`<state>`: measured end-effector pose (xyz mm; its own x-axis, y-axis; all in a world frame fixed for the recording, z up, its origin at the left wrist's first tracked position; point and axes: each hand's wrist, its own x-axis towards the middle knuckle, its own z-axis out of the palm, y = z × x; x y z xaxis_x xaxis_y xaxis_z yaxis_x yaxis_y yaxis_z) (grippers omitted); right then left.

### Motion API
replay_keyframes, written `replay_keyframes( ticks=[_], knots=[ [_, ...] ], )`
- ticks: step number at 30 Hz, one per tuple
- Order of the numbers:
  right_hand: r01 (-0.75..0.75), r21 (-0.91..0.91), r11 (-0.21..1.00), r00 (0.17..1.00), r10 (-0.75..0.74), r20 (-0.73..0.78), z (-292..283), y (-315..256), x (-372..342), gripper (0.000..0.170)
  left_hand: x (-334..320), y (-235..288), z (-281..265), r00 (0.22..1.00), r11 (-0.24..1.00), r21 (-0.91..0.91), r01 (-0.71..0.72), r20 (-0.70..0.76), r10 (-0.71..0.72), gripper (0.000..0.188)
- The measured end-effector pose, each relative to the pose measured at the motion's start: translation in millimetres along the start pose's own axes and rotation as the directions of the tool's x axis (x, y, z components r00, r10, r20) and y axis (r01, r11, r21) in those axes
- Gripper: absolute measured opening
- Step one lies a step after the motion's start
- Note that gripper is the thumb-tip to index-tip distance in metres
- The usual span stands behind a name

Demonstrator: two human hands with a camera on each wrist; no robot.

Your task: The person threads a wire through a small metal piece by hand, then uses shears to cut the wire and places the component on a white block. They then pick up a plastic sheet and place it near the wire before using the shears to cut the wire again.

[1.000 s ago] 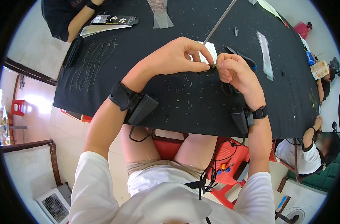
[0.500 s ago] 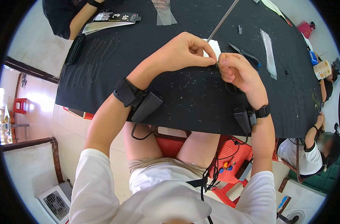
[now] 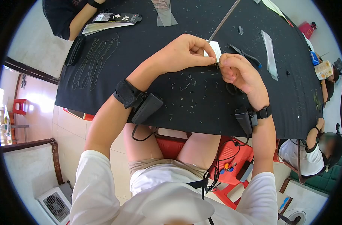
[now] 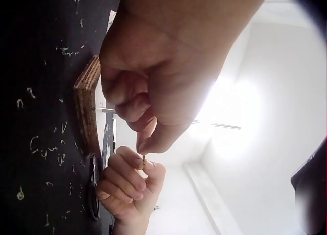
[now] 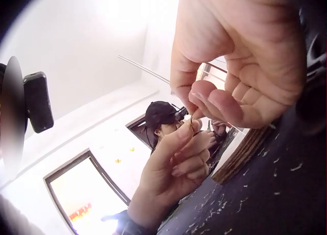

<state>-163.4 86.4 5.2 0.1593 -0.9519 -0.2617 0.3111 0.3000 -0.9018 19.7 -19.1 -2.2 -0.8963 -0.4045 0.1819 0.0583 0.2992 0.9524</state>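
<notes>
Both hands meet above the black cloth in the head view. Thumb and index finger of the left hand [image 3: 188, 54] pinch one side of a tiny thin piece [image 3: 217, 64], and the right hand [image 3: 242, 71] pinches its other side, its remaining fingers curled. In the left wrist view the small piece [image 4: 144, 160] shows between the fingertips; in the right wrist view it looks like a small curved strand [image 5: 191, 123]. Behind the hands stands a block with a white top [image 3: 216, 47] and brown layered sides [image 4: 88, 104]. A thin metal rod [image 3: 224, 19] rises beside it.
Pliers [image 3: 250, 56] lie right of the block. Looped cords [image 3: 94, 62], a black case [image 3: 75, 50] and a black package [image 3: 118, 18] are at the left. Clear plastic strips [image 3: 269, 56] lie at the right. Small pale clippings [image 3: 191, 88] dot the cloth. Other people sit around the table.
Since a second ago the left hand has shifted slightly right and up in the head view, its fingertips closer to the right hand's. The whole view has also moved a little. Both pinches persist.
</notes>
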Motion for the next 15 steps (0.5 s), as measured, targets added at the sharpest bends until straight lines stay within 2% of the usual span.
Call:
replay_keyframes(
  ticks=[9,15],
  knots=[
    [-0.005,-0.001,1.0,1.0,0.005,-0.004,1.4,0.1,-0.2,0.011,-1.0,0.6,-0.4,1.0,1.0,-0.025,0.011,0.026,-0.01,0.01],
    [0.046,0.008,0.999,0.999,-0.046,0.008,3.1,1.0,0.4,0.011,-1.9,4.5,-2.6,0.999,0.999,-0.004,0.044,0.0,-0.044,0.012]
  ],
)
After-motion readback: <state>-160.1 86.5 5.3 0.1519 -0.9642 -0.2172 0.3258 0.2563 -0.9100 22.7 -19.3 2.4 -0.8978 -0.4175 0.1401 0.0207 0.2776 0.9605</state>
